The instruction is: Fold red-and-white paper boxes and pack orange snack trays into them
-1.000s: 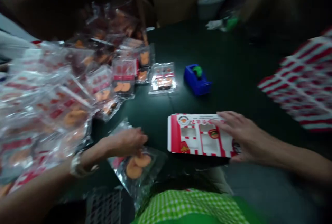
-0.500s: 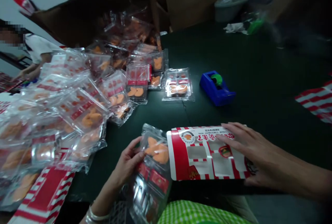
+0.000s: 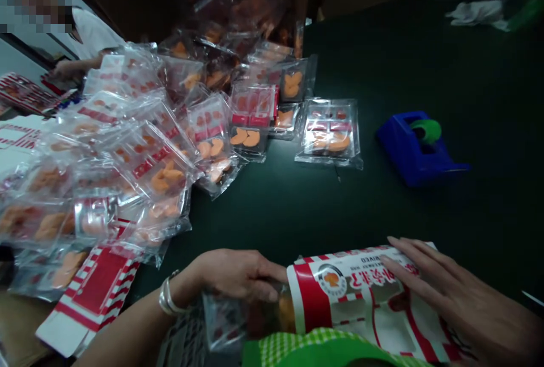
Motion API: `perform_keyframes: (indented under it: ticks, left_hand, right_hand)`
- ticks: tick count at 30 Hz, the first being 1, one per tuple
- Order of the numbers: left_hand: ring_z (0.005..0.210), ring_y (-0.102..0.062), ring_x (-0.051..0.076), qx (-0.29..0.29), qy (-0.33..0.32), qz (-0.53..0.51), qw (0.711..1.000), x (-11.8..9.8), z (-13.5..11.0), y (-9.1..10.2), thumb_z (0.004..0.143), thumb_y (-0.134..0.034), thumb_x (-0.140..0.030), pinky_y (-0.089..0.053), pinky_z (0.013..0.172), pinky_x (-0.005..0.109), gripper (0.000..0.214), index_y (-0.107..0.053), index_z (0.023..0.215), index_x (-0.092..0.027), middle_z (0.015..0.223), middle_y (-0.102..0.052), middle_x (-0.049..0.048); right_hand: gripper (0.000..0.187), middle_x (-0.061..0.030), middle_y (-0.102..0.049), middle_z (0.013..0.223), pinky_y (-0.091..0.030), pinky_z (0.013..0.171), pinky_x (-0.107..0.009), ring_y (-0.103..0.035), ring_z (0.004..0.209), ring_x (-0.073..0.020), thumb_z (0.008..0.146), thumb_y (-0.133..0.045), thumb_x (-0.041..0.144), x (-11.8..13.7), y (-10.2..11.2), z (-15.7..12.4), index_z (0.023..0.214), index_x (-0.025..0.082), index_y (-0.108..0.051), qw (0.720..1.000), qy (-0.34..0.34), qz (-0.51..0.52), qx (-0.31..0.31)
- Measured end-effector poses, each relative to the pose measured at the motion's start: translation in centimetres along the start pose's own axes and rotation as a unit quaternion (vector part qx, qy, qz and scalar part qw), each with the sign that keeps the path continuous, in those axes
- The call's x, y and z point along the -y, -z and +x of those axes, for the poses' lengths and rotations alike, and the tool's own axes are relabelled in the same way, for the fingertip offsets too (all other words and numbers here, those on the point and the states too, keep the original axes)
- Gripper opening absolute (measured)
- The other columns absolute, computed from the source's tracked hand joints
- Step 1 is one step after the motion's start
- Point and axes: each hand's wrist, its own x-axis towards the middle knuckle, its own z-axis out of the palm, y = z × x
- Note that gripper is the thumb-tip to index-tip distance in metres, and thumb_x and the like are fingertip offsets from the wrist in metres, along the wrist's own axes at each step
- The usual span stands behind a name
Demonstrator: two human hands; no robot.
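Note:
A red-and-white striped printed box (image 3: 312,304) with cut-out windows lies near the table's front edge. My right hand (image 3: 463,293) grips its right part, fingers stretched over the top face and the thumb hidden. At the box's left end my left hand (image 3: 242,273) holds a clear plastic pack of toy food (image 3: 229,324), which is blurred. An orange piece shows at the box's open end; how far inside the pack reaches I cannot tell. A silver bracelet circles my left wrist, and green checked cloth covers part of the box's lower edge.
Many bagged toy food packs (image 3: 157,157) are heaped on the left, with one bagged pack (image 3: 329,132) apart from them. A blue tape dispenser (image 3: 419,149) stands to the right on the dark green table (image 3: 272,203). Another flat striped box (image 3: 91,299) lies at lower left. A person's arm (image 3: 79,67) shows behind the heap.
My left hand has brought the pack rightward against the box's left end. The box has come lower and closer to me, its top bulging more. The view has shifted left.

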Motion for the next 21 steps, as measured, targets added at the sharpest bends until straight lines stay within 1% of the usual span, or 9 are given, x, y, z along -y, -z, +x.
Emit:
perform_keyframes:
  ticks: [4, 7, 9, 10, 12, 14, 16, 18, 21]
  left_hand:
    - [0.123, -0.053, 0.026, 0.000, -0.032, -0.026, 0.999, 0.8, 2.7, 1.4, 0.092, -0.048, -0.036, -0.040, 0.104, 0.036, 0.047, -0.048, 0.137, -0.021, 0.132, -0.059, 0.0051]
    - [0.122, -0.053, 0.026, -0.002, -0.054, -0.064, 0.996, 0.9, 4.0, 2.0, 0.091, -0.050, -0.035, -0.040, 0.104, 0.037, 0.045, -0.050, 0.135, -0.022, 0.130, -0.060, 0.0058]
    - [0.112, -0.060, 0.024, -0.076, -0.043, -0.003, 0.996, 0.6, 3.7, 1.8, 0.090, -0.053, -0.034, -0.044, 0.099, 0.036, 0.038, -0.058, 0.126, -0.022, 0.121, -0.065, 0.0065]
    - [0.110, -0.061, 0.023, -0.144, -0.030, 0.050, 0.988, 0.5, 2.9, 1.5, 0.089, -0.054, -0.033, -0.045, 0.098, 0.036, 0.035, -0.062, 0.121, -0.022, 0.120, -0.066, 0.0069]
    - [0.116, -0.056, 0.024, -0.311, 0.023, 0.172, 0.934, 0.6, 0.4, 0.6, 0.088, -0.055, -0.033, -0.040, 0.103, 0.037, 0.034, -0.062, 0.120, -0.023, 0.125, -0.062, 0.0084]
    - [0.124, -0.049, 0.028, -0.448, 0.124, 0.253, 0.849, 1.3, -2.7, -0.9, 0.086, -0.057, -0.036, -0.035, 0.106, 0.043, 0.043, -0.056, 0.127, -0.025, 0.131, -0.057, 0.0103]
    - [0.119, -0.053, 0.033, -0.487, 0.239, 0.244, 0.804, 2.6, -5.4, -2.7, 0.083, -0.060, -0.040, -0.039, 0.101, 0.049, 0.054, -0.049, 0.133, -0.026, 0.125, -0.060, 0.0115]
    - [0.102, -0.062, 0.032, -0.470, 0.278, 0.140, 0.826, 3.9, -6.6, -4.5, 0.083, -0.059, -0.041, -0.046, 0.089, 0.046, 0.057, -0.043, 0.135, -0.026, 0.108, -0.067, 0.0097]
    - [0.074, -0.064, 0.020, -0.435, 0.157, -0.093, 0.882, 4.9, -5.3, -6.0, 0.084, -0.059, -0.038, -0.050, 0.065, 0.030, 0.052, -0.041, 0.130, -0.023, 0.085, -0.067, 0.0026]
  right_hand:
    - [0.102, -0.0047, -0.014, 0.158, -0.050, 0.086, -0.064, -0.038, 0.129, -0.0479, 0.063, -0.066, 0.038, -0.3, 0.0, 0.2, 0.150, 0.035, -0.014, 0.999, 0.033, -0.027, 0.006]
    - [0.105, -0.0049, -0.016, 0.157, -0.049, 0.087, -0.064, -0.038, 0.129, -0.0488, 0.058, -0.069, 0.038, -0.9, -0.2, 0.2, 0.150, 0.036, -0.018, 0.999, 0.027, -0.037, 0.018]
    - [0.106, -0.0043, -0.019, 0.157, -0.046, 0.090, -0.065, -0.036, 0.130, -0.0482, 0.057, -0.070, 0.039, -1.1, -0.2, 0.1, 0.149, 0.038, -0.018, 0.999, 0.011, -0.034, 0.030]
    - [0.105, -0.0047, -0.020, 0.157, -0.046, 0.091, -0.066, -0.036, 0.130, -0.0479, 0.058, -0.070, 0.041, -1.1, -0.2, 0.1, 0.149, 0.039, -0.018, 0.999, 0.009, -0.033, 0.035]
    - [0.103, -0.0064, -0.023, 0.156, -0.046, 0.090, -0.066, -0.038, 0.129, -0.0476, 0.060, -0.069, 0.048, -1.2, 0.1, 0.3, 0.149, 0.039, -0.018, 0.998, 0.013, -0.035, 0.045]
    - [0.102, -0.0079, -0.025, 0.155, -0.047, 0.088, -0.066, -0.040, 0.128, -0.0475, 0.062, -0.068, 0.053, -1.3, 0.5, 0.5, 0.149, 0.040, -0.016, 0.998, 0.023, -0.037, 0.049]
    - [0.104, -0.0090, -0.025, 0.155, -0.048, 0.086, -0.065, -0.041, 0.126, -0.0480, 0.062, -0.069, 0.053, -1.3, 0.9, 0.7, 0.149, 0.039, -0.014, 0.997, 0.033, -0.036, 0.054]
    - [0.106, -0.0099, -0.024, 0.155, -0.047, 0.086, -0.065, -0.041, 0.126, -0.0487, 0.062, -0.071, 0.050, -1.1, 1.3, 1.0, 0.150, 0.038, -0.013, 0.997, 0.039, -0.034, 0.061]
    - [0.103, -0.0113, -0.021, 0.156, -0.044, 0.089, -0.064, -0.036, 0.130, -0.0481, 0.064, -0.071, 0.045, 0.0, 1.7, 1.7, 0.150, 0.035, -0.014, 0.996, 0.051, -0.033, 0.064]
